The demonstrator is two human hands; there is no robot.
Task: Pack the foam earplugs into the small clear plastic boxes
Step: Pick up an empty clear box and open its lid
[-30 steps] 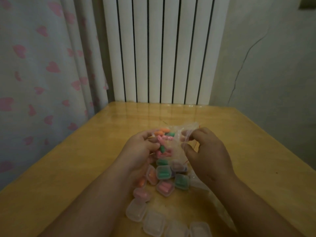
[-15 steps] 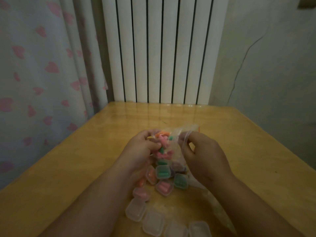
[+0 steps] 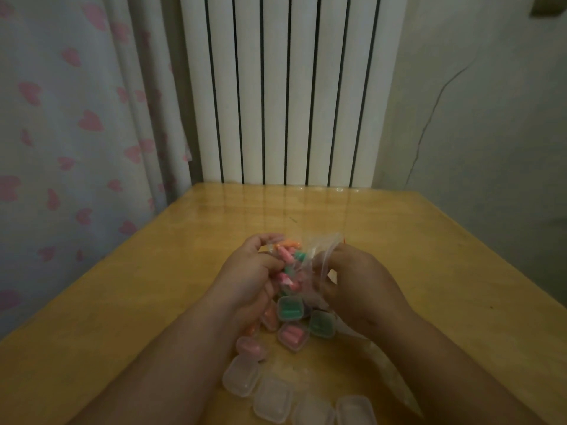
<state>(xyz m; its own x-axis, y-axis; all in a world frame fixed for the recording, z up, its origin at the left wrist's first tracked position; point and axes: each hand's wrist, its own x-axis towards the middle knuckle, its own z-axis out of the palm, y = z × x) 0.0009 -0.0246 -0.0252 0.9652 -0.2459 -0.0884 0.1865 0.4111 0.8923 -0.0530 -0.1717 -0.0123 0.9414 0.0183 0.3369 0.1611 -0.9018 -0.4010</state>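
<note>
**While the left hand (image 3: 251, 277) and right hand (image 3: 359, 289) clutch a crinkled clear plastic bag (image 3: 320, 250), boxes lie below**

Seen from the head camera, the bag is held above the glossy yellow wooden table (image 3: 147, 286), near the middle of the frame. The left hand curls its fingers round the bag's 9 o'clock side. The right hand pinches the loose film at its 3 o'clock edge. Orange, pink and green foam earplugs (image 3: 288, 256) bunch inside, crowded toward the left hand.

At 6 o'clock from the bag, small clear plastic boxes holding earplugs (image 3: 290, 308) lie on the table, touching one another. 2 show green and 2 show pink. An orange one is partly hidden behind the left hand. Further toward 6 o'clock, between the forearms, 4 empty clear boxes (image 3: 241, 375) form a curved row along the frame's bottom edge.

A white ribbed radiator (image 3: 285, 87) stands behind the table at 12 o'clock. A pale curtain with pink hearts (image 3: 61, 124) hangs at 9 o'clock, and a grey cracked wall (image 3: 497, 133) stands at 3 o'clock.
</note>
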